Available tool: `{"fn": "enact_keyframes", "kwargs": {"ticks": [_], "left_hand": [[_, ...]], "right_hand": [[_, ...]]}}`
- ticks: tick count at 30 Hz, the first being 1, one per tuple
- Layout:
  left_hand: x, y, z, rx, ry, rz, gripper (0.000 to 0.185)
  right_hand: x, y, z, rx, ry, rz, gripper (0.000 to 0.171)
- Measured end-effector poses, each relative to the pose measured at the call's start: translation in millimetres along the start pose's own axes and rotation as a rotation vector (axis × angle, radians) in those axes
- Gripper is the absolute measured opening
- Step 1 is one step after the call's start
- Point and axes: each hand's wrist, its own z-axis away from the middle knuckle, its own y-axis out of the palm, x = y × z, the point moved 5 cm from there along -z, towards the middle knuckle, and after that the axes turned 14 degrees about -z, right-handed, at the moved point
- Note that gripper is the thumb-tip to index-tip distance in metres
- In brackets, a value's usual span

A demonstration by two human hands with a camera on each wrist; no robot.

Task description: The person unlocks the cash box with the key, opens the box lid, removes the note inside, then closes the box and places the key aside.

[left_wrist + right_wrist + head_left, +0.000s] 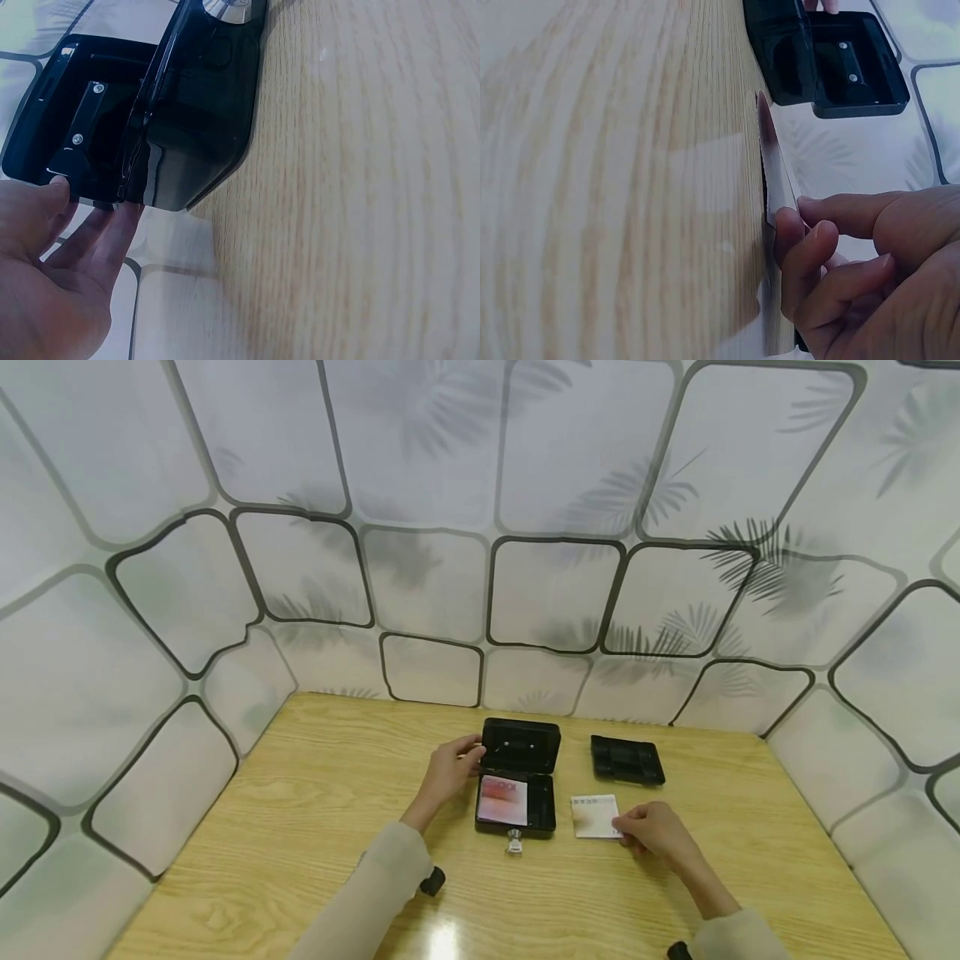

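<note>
- Head view shows a wooden table (315, 827) set against a patterned wall, with a black cash box (517, 785) standing open near its middle.
- Its lid (521, 746) is raised upright at the far side; a pink banknote (502, 799) lies flat in the left part of the base, and a key (514, 842) sticks out of the front edge.
- Left hand (447, 770) rests against the lid's left edge; in the left wrist view the fingers (90, 240) lie fairly straight, fingertips touching the lid's rim, not wrapped round it.
- Right hand (654, 831) is on the table just right of the box, fingers curled and pinching the right edge of a white card (595, 816).
- In the right wrist view the card (776, 176) has its near edge lifted off the wood between thumb and fingertips (804, 244), while its far edge lies close to the tabletop.
- A black insert tray (627, 759) sits apart, beyond the card and right of the box, touching neither.
- Bare wood stretches wide to the left of the box and along the front edge; a narrow strip of table separates card and box.
</note>
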Motion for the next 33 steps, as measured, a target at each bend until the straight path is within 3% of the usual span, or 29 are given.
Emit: {"fn": "enact_keyframes", "kwargs": {"ticks": [15, 33], "left_hand": [[0.1, 0.5, -1.3, 0.001, 0.02, 0.003, 0.032], [0.2, 1.0, -1.9, 0.006, 0.007, 0.007, 0.033]], "right_hand": [[4.0, -4.4, 4.0, -0.005, -0.03, 0.04, 0.025], [25.4, -12.8, 10.6, -0.003, -0.022, -0.094, 0.032]]}}
